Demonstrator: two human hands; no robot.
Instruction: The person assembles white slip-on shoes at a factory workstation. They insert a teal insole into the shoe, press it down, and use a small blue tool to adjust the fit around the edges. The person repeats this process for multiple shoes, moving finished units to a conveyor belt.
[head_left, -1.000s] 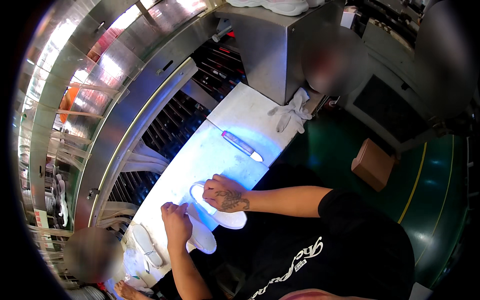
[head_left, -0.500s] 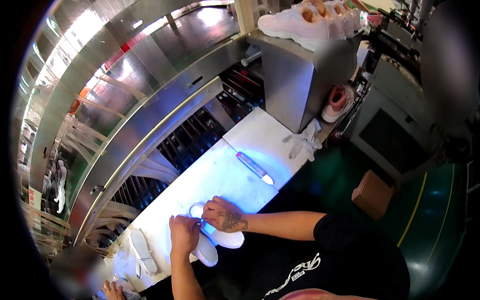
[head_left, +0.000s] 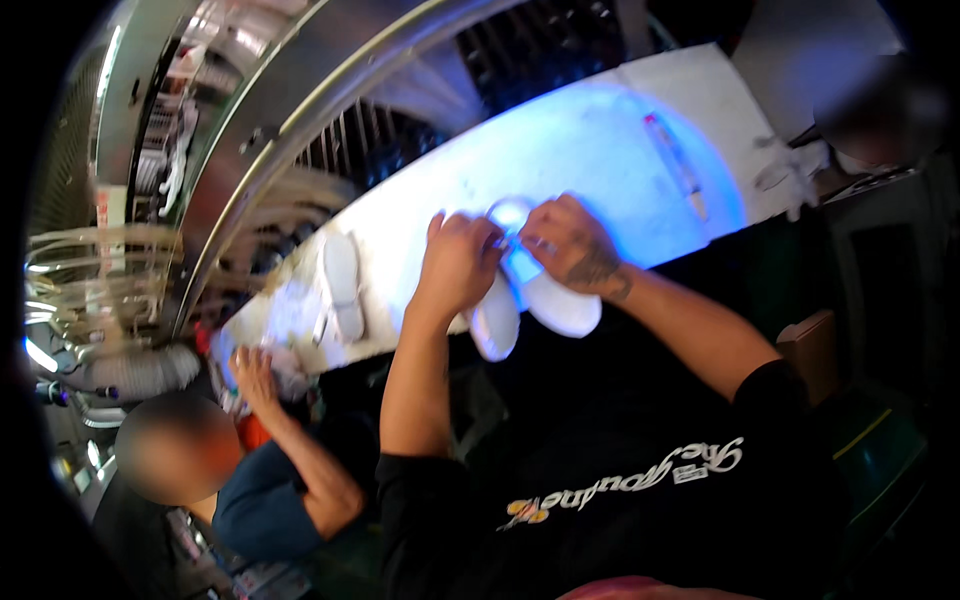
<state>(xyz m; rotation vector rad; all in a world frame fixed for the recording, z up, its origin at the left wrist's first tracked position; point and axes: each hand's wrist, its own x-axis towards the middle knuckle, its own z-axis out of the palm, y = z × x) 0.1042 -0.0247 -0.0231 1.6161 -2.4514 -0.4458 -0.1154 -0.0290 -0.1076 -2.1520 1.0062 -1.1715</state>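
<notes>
Two white shoe soles (head_left: 548,300) lie at the near edge of a white worktable (head_left: 600,150) lit blue. My left hand (head_left: 458,262) grips the upper end of the left sole. My right hand (head_left: 566,236) holds the top of the right sole, fingers curled over it. The two hands meet over the soles' upper ends, which they partly hide.
Another white sole (head_left: 343,283) lies on the table to the left. A co-worker's hand (head_left: 255,375) rests at the table's left end. A pen-like tool (head_left: 678,160) and a crumpled cloth (head_left: 790,165) lie to the right. A steel conveyor frame (head_left: 300,130) runs behind; a cardboard box (head_left: 812,345) sits at right.
The view has swung and come closer. My hands stay on the two soles and have drawn together at their upper ends. The co-worker at the left has come into view.
</notes>
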